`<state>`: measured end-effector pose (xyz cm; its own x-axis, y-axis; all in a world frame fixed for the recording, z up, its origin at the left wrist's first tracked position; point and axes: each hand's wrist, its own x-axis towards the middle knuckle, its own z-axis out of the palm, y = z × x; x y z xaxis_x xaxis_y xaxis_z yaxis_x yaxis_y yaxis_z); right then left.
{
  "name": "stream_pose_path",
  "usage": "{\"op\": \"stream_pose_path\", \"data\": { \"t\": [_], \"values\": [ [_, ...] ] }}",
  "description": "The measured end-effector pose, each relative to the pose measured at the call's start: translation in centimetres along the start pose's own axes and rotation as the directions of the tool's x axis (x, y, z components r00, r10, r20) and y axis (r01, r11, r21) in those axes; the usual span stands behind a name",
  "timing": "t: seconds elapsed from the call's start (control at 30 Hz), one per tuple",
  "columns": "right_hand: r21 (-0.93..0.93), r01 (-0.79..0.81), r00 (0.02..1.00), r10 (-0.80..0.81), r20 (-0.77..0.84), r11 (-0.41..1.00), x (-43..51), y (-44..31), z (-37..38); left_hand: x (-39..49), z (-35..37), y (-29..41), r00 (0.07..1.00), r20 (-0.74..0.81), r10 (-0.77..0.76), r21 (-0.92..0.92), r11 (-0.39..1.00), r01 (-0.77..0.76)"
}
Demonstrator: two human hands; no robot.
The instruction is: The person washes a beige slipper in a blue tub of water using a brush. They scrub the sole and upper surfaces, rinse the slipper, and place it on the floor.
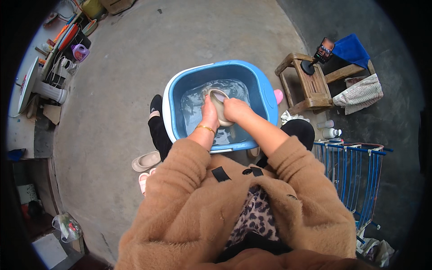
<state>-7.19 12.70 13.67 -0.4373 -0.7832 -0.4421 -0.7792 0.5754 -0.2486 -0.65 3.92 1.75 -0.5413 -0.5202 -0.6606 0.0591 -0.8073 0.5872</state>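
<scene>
Between my knees stands a blue and white plastic basin (269, 98) with water (195, 111) in its bottom. Above the water, a beige slip-on shoe (220, 111) is tilted with its opening upward. My left hand (210, 113) grips the shoe along its left side, a gold-coloured bracelet on the wrist. My right hand (235, 109) is closed at the right edge of the shoe's opening. Its fingertips are hidden, so whether it also holds something small cannot be seen. A matching beige shoe (147, 161) lies on the floor left of the basin.
Right of the basin are a pink object (278, 96), a wooden chair (312, 82) bearing a phone on a stand (324, 50), white bottles (329, 133) and a blue drying rack (354, 175). Pink slippers (143, 182) lie at left. A pedestal fan (30, 84) and purple jug (80, 52) line the left wall.
</scene>
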Motion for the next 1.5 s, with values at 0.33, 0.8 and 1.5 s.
{"op": "stream_pose_path", "data": {
  "t": [0.33, 0.8, 1.5],
  "values": [
    [0.051, 0.095, 0.995, -0.095, 0.006, 0.994, -9.9, 1.5, -1.4, -0.9, 1.0, -0.1, 0.988, -0.153, 0.034, -0.025, 0.999, -0.038],
    [0.031, 0.118, 0.992, -0.117, -0.041, 0.993, -6.9, 1.2, -0.3, 0.0, 0.4, -0.3, 0.998, -0.061, 0.024, -0.042, 0.999, -0.027],
    [0.004, 0.069, 0.998, -0.069, 0.014, 0.998, -9.6, 1.2, -1.7, -1.1, 1.1, 0.0, 0.985, -0.165, 0.043, -0.002, 0.999, -0.044]
  ]
}}
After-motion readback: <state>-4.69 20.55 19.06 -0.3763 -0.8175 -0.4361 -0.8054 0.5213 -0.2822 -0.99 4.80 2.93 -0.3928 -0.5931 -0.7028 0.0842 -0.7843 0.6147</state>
